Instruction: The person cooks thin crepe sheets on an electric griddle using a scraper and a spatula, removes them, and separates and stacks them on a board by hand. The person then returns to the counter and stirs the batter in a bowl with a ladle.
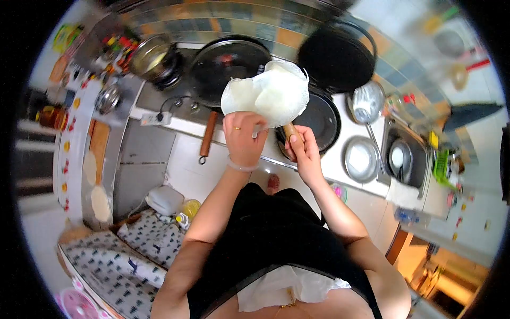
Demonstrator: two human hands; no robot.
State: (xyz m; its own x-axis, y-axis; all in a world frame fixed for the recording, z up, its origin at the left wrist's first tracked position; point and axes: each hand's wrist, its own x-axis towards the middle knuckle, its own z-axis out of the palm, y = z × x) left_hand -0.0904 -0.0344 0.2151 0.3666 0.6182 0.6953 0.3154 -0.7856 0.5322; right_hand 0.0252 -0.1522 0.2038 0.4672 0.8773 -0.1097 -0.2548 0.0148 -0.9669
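Note:
My right hand [304, 146] is closed round a wooden handle [290, 131] in front of the stove. Above it spread thin white sheets [273, 93], overlapping, which hide whatever the handle belongs to. My left hand [244, 135] has its fingers bent at the lower left edge of the sheets, near or touching them; its fingertips are partly hidden. Behind the sheets is a black pan [321, 119] on the right. To the left lies a large dark round pan or lid [230, 66], with a wooden handle [209, 135] near the counter's front.
A large black pan [337, 57] leans by the tiled wall. Metal bowls [362, 158] stand right, beside the sink [417, 173]. At left are a steel pot [152, 58], a power strip [155, 118] and pale flat rounds [100, 203]. A plastic jug [165, 200] is on the floor.

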